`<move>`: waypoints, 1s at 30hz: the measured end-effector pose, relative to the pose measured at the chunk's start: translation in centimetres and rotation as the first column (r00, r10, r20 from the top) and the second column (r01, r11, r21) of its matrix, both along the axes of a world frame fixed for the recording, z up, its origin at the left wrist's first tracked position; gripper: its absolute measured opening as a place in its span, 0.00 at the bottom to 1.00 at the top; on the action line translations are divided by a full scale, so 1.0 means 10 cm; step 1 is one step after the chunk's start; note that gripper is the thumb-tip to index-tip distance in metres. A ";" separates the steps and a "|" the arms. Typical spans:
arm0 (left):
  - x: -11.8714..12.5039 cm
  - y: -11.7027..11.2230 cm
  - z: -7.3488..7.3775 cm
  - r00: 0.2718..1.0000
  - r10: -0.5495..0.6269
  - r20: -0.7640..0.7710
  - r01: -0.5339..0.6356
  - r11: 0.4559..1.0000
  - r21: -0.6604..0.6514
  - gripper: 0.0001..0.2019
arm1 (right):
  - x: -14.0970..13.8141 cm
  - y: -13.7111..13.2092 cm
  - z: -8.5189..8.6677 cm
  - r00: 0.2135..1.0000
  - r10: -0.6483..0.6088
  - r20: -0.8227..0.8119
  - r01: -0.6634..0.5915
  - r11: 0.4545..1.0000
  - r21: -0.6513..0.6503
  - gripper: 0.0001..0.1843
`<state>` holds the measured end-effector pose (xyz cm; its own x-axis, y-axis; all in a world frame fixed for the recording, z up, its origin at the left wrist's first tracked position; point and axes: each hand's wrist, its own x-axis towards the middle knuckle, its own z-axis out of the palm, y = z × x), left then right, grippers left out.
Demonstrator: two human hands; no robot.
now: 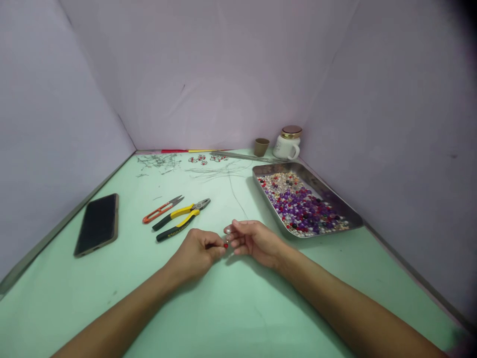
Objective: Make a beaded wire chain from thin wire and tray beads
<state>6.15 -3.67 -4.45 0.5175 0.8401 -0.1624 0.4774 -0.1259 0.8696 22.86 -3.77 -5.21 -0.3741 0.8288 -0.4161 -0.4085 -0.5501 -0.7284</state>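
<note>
Near the middle of the table, my two hands meet at a small beaded wire (226, 245) carrying red and white beads. My left hand (201, 252) is closed, with thumb and forefinger pinching the piece beside its red bead. On the other side, my right hand (257, 242) has its thumb and forefinger at the white bead (228, 231), closed on the piece, while its other fingers are loosely curled. A thin wire (235, 196) runs from the back of the table toward my right hand; where it ends is hidden.
Right of my hands stands a metal tray (272, 211) of mixed beads. Pliers (182, 219), orange thread snips (163, 209) and a phone (97, 223) lie left. Behind are wire pieces (158, 161), beaded pieces (201, 159), a brown cup (261, 147) and a lidded mug (286, 146). Walls enclose the table.
</note>
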 end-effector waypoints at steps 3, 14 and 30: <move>0.01 0.01 -0.04 1.000 -0.009 0.026 0.007 0.999 0.053 0.08 | 0.02 0.01 0.00 0.999 -0.003 0.032 0.002 0.999 0.050 0.14; 0.05 -0.01 0.00 0.994 0.066 0.092 -0.059 0.995 -0.078 0.06 | 0.01 -0.03 -0.03 0.992 -0.031 0.120 0.011 0.985 0.169 0.07; 0.04 0.00 -0.05 0.983 0.081 0.165 -0.059 0.989 -0.133 0.05 | 0.00 -0.05 -0.02 0.988 -0.011 0.151 -0.023 0.975 0.220 0.12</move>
<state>6.59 -3.70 -4.90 0.4875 0.8533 -0.1849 0.3252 0.0191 0.9455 22.81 -4.22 -5.40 -0.3267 0.9043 -0.2748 -0.2822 -0.3708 -0.8848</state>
